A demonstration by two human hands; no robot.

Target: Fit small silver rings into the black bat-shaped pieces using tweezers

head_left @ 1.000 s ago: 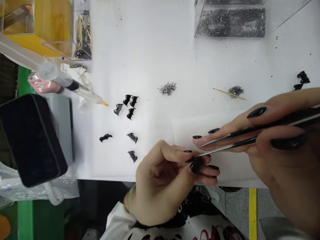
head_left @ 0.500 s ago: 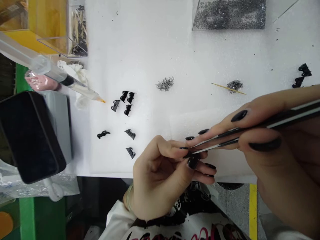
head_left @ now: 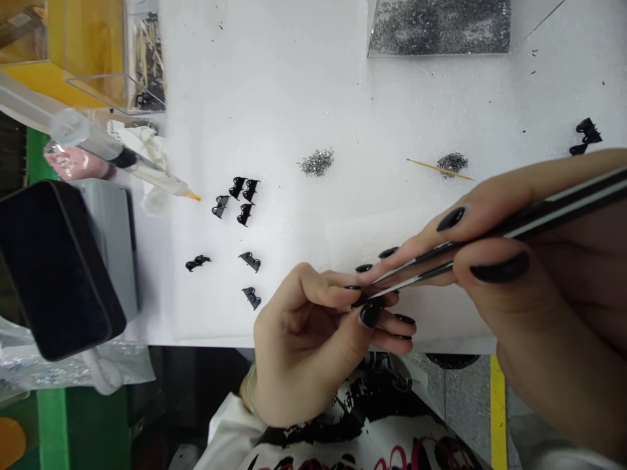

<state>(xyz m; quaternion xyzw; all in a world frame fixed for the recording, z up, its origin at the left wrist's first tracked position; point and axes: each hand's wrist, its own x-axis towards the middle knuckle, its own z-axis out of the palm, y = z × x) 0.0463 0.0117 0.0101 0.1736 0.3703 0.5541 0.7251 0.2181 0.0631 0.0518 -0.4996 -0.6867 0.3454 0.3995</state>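
Between the thumb and forefinger of my left hand [head_left: 313, 346] is a small black piece [head_left: 361, 300], mostly hidden by the fingertips. My right hand [head_left: 519, 261] grips black-and-silver tweezers [head_left: 529, 219], their tips at that piece. Whether the tips pinch anything is too small to tell. Left of my hands, several small black bat-shaped parts [head_left: 251, 261] lie on the white work surface [head_left: 274, 85]. Beyond my hands sit a heap of tiny silvery bits [head_left: 317, 162] and a darker heap [head_left: 451, 164] with a thin wooden stick [head_left: 431, 167] across it.
A syringe with an orange tip [head_left: 147, 171] points in from the left, above a phone [head_left: 59, 267] on a stand. Clear boxes stand at the upper left, one holding wooden sticks [head_left: 148, 59]. A clear tray of dark bits [head_left: 441, 26] is at the far edge. More black parts [head_left: 588, 132] lie right.
The whole view has shifted slightly, so table items appear a little farther left. The tweezers stay at the piece in my left fingers, and both grips look the same.
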